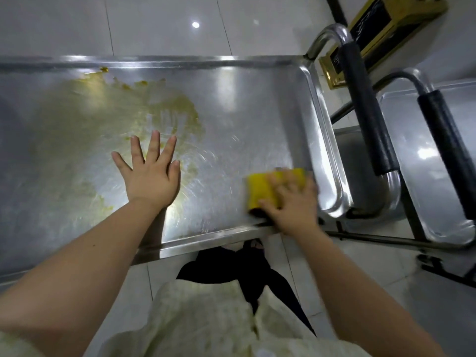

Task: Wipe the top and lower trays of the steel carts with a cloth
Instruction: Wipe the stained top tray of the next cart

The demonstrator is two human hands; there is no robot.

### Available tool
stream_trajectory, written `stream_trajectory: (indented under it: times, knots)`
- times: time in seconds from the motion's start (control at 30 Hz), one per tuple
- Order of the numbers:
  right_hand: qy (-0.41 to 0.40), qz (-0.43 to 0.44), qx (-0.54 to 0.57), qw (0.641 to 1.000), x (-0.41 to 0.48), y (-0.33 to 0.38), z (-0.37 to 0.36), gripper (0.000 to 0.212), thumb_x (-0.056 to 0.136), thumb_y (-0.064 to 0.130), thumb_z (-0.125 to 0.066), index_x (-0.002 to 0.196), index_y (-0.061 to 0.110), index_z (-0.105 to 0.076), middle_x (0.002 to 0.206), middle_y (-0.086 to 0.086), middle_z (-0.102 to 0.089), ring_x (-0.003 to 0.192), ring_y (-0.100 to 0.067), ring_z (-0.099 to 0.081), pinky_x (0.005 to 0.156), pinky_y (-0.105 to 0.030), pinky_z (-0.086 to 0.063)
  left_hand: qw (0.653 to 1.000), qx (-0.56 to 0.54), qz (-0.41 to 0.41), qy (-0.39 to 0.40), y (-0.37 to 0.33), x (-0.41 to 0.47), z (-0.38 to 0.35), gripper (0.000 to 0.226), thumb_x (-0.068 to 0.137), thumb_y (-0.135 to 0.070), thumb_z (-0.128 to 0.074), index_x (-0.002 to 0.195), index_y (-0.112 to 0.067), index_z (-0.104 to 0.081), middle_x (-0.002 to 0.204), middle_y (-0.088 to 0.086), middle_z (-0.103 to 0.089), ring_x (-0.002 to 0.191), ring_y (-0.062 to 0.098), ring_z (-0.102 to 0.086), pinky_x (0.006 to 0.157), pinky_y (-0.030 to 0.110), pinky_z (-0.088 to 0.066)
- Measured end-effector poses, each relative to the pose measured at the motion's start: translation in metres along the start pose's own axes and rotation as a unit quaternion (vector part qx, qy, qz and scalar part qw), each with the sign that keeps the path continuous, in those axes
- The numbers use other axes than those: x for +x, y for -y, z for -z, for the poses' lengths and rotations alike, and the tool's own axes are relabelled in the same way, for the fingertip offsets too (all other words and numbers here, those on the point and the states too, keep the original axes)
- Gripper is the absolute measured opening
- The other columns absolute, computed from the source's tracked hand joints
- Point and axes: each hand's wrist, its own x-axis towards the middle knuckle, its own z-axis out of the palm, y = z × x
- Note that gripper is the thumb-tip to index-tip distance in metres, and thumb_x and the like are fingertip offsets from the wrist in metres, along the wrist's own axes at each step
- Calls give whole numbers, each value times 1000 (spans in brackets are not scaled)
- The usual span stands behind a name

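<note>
Two hands are on one steel tray. One, the left hand (pixel 152 176), lies flat at centre frame, fingers straight and spread. The other, the right hand (pixel 293 204), motion-blurred at lower right, curls its fingers over a single thick yellow cloth (pixel 260 189) pressed onto the top tray (pixel 244 112) near its right rim. Yellow-brown smears (pixel 159 106) cloud the shiny, scratched metal at upper left. Two tubular handles in black foam sleeves stand at right, the near handle (pixel 365 112) and the far handle (pixel 448 145), beside a second tray (pixel 425 176) with rounded corners.
</note>
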Motion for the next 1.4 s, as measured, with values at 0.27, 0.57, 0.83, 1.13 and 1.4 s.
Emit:
stream_trajectory:
  times: [0.27, 0.57, 0.83, 1.13, 1.4]
  knots:
    - [-3, 83, -9, 997, -30, 105, -22, 75, 82, 77, -35, 150, 52, -17, 164, 3, -14, 144, -55, 5, 114, -67, 1, 1000, 2, 9, 1, -2, 2, 1, 55, 102, -50, -16, 155, -47, -5, 166, -8, 2, 151, 36, 9, 112, 70, 9]
    - [12, -88, 63, 994, -4, -64, 0, 72, 74, 88, -26, 141, 69, -6, 161, 25, 4, 149, -37, 10, 117, -60, -9, 1000, 8, 8, 1, -4, 2, -1, 54, 102, -52, -16, 155, -48, -6, 166, -8, 1, 151, 34, 8, 113, 70, 8]
    - [-7, 129, -4, 992, -40, 134, -27, 73, 83, 72, -32, 151, 49, -22, 163, -2, -20, 142, -60, -2, 110, -73, -8, 1000, 7, 6, 12, -8, 5, 4, 54, 102, -52, -18, 155, -48, -6, 166, -10, 1, 151, 34, 9, 110, 72, 11]
    - [-20, 153, -17, 988, -44, 147, -32, 71, 86, 77, -35, 151, 49, -23, 164, -2, -18, 141, -59, -12, 110, -70, -12, 1000, 26, -6, -13, 103, 72, 46, 57, 100, -44, -25, 156, -37, -21, 166, 2, -7, 150, 41, 4, 114, 70, 5]
    - [-22, 106, 12, 994, 137, 226, 13, 69, 87, 78, -31, 150, 55, -13, 166, 4, -3, 144, -52, 5, 113, -69, -3, 999, 35, -35, 14, 120, 86, 38, 61, 97, -58, -15, 156, -44, -10, 166, 0, -5, 152, 36, 0, 111, 71, 5]
